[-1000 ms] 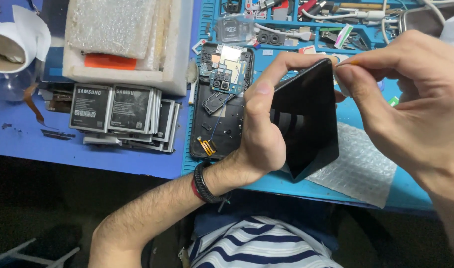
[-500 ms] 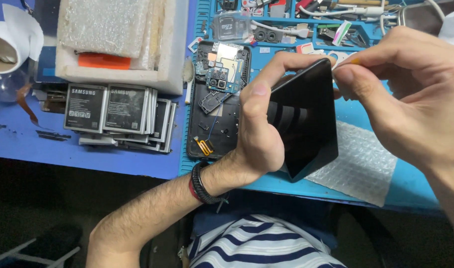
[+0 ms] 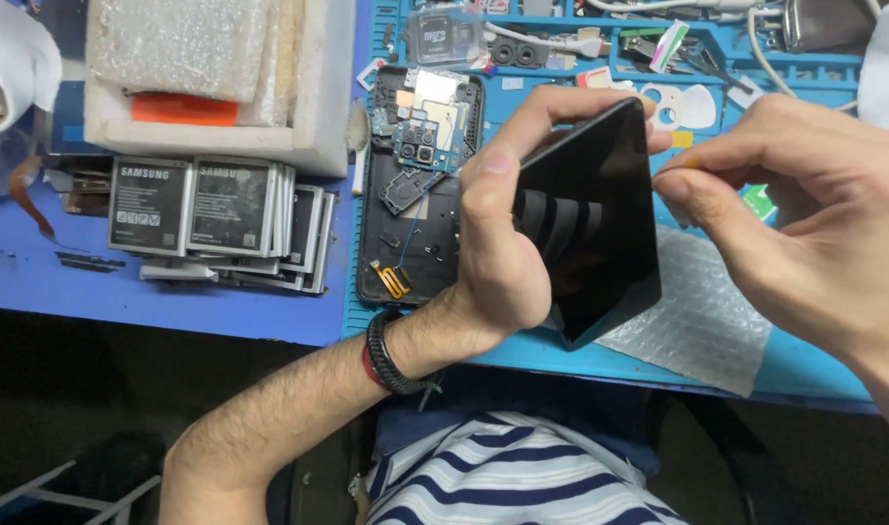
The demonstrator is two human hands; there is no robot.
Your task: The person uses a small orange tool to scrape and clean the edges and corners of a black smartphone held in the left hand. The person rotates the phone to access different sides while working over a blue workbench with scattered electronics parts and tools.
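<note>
Glossy black phone panel (image 3: pixel 595 224) tilted, centre frame, left hand (image 3: pixel 498 253) gripping; right hand (image 3: pixel 804 224) pinched closed at top corner, pinched item mostly hidden.

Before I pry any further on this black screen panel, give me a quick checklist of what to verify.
1. Left hand grips the black screen panel firmly: ok, fingers wrap its edge.
2. Right hand pinches a small orange tool at the panel's top corner: ok; tip hidden.
3. Panel held clear of the opened phone body: ok.
4. Bubble wrap sheet lies under the panel: ok.
5. Panel free of cracks: cannot tell, only reflections show.
6. Stacked batteries out of the way: ok.
</note>
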